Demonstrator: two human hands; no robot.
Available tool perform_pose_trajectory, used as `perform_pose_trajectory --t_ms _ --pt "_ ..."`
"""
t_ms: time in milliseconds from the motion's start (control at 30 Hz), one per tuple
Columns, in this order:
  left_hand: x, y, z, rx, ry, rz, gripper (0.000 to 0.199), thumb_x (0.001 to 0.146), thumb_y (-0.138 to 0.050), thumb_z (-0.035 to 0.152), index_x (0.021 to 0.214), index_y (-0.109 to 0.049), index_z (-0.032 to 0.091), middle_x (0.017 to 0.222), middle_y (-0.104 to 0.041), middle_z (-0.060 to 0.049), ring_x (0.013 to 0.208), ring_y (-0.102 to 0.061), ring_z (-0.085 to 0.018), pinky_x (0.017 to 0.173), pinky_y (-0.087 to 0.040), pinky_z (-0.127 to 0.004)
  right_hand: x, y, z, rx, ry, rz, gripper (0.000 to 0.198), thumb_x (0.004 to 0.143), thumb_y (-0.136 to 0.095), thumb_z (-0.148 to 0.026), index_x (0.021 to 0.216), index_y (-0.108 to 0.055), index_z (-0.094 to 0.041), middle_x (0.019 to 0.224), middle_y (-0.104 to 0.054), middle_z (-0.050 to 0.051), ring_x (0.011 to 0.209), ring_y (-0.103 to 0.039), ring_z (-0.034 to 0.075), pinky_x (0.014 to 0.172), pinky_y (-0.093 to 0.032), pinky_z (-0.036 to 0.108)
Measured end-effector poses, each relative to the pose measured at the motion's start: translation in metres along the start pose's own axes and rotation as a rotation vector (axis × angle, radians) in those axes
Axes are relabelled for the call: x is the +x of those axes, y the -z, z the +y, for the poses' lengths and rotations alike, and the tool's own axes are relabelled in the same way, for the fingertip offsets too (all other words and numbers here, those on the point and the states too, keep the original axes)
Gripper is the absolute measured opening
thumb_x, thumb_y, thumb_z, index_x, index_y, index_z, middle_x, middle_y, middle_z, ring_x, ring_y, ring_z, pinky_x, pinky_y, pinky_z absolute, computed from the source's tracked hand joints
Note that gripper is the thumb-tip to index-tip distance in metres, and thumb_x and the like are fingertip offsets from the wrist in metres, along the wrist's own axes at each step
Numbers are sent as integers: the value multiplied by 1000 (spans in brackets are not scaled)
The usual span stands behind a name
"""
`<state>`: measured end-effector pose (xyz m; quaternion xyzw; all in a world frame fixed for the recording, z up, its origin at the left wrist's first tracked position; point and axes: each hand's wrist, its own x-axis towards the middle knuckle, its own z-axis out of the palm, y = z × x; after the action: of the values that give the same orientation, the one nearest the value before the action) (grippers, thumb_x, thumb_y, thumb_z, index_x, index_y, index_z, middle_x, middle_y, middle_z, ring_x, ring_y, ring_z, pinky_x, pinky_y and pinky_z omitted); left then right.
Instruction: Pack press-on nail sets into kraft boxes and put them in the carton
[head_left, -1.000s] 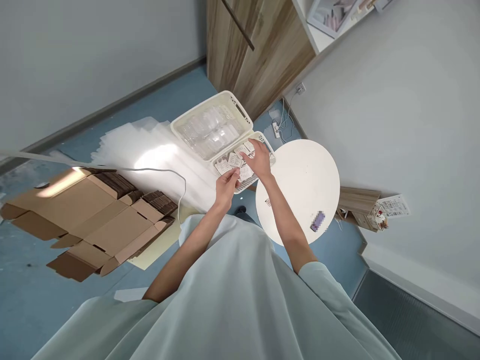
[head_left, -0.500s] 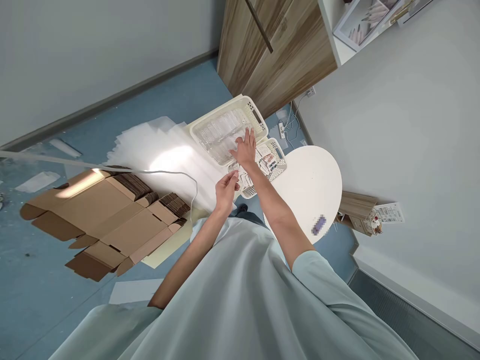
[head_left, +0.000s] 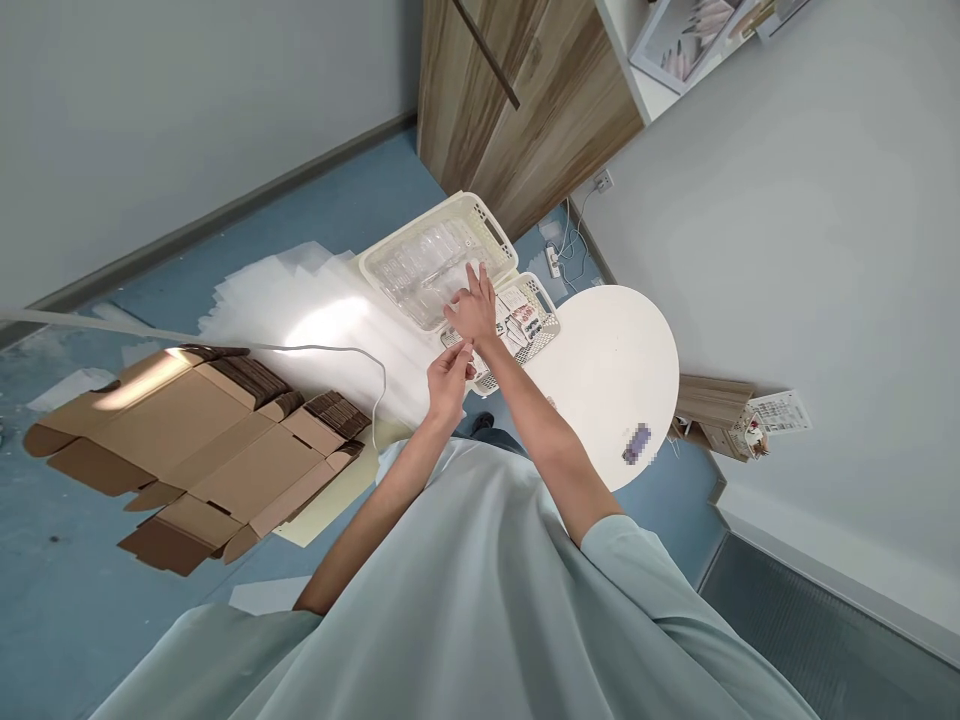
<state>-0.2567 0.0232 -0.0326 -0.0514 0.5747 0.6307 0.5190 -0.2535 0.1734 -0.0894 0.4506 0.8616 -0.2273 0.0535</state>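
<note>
My right hand (head_left: 474,310) is over the near side of the large cream basket (head_left: 379,278), its fingers stretched out and apart. Clear plastic packages (head_left: 427,255) lie inside that basket, just ahead of these fingers. Close to my right wrist, my left hand (head_left: 448,385) is closed, with thumb and fingertips pinched together; whatever is between them is too small to make out. Below the right hand, a smaller white basket (head_left: 545,300) holds printed cards or packets (head_left: 523,322), partly covered by my hand and forearm.
White translucent sheets (head_left: 300,290) spread left of the baskets. Flattened cardboard boxes (head_left: 217,430) are stacked further left, with a grey cable (head_left: 330,347) running above them. A round white table (head_left: 622,370) stands at right. Behind are a wooden cabinet (head_left: 525,110) and a power strip (head_left: 553,262).
The view has shifted slightly. My right hand has drawn back a little towards my left hand, which stays pinched; the two are now closer together.
</note>
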Motion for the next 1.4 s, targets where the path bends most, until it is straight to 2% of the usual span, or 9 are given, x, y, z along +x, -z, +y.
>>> perform_pose_trajectory --t_ms 133,300,567,767,900,1000,1200,1300,1400 --pt "-2 -8 -8 15 -21 35 44 80 -83 52 111 -79 20 84 -65 0 64 -54 -11 66 -48 -29 -28 30 14 64 -25 103 20 103 -70 -38 103 -77 -19 183 -29 7 175 -4 30 141 -17 59" --pt "-5 -30 -24 11 -41 58 50 78 -85 51 118 -74 23 100 -71 -3 77 -65 -13 71 -52 -27 -93 66 61 233 -90 220 20 101 -74 -42 99 -78 -22 176 -43 9 172 -22 30 136 -32 57" --pt "-33 -89 -63 148 -40 -157 56 79 -88 52 124 -71 24 128 -73 -12 113 -72 -24 89 -59 -33 -213 89 155 644 -309 354 30 99 -75 -52 92 -81 -23 162 -61 12 163 -45 30 130 -42 56" --pt "-62 -131 -100 338 32 -388 63 71 -95 49 124 -73 22 121 -77 -11 117 -71 -26 94 -57 -35 -287 83 215 787 -402 378 28 98 -77 -51 92 -82 -24 159 -65 9 155 -55 31 128 -46 54" --pt "-78 -149 -126 484 43 -415 64 70 -95 49 122 -73 20 121 -77 -11 115 -71 -27 96 -58 -38 -325 75 238 729 -467 473 45 93 -83 -52 129 -76 -26 166 -58 11 156 -53 29 129 -45 52" --pt "-88 -158 -144 550 48 -439 64 70 -94 49 123 -73 18 121 -76 -12 111 -72 -26 95 -58 -39 -347 71 248 593 -362 511 76 89 -89 -49 155 -59 -26 174 -46 13 164 -41 30 134 -38 53" --pt "-111 -167 -174 661 49 -513 67 73 -93 53 126 -73 18 123 -77 -13 113 -73 -28 99 -58 -42 -377 60 263 482 -264 428 77 96 -83 -40 164 -50 -26 170 -52 13 166 -37 34 137 -32 58" --pt "-123 -167 -183 701 46 -559 71 76 -93 55 133 -72 18 130 -76 -15 123 -71 -32 107 -57 -46 -391 51 272 601 -299 432 77 92 -86 -41 162 -53 -27 165 -57 13 161 -45 36 135 -35 59" --pt "-133 -163 -192 695 68 -667 84 76 -94 52 148 -64 21 147 -70 -16 137 -65 -34 117 -51 -49 -407 42 284 905 -358 442 86 86 -91 -52 160 -54 -29 160 -62 13 150 -58 34 130 -45 56"
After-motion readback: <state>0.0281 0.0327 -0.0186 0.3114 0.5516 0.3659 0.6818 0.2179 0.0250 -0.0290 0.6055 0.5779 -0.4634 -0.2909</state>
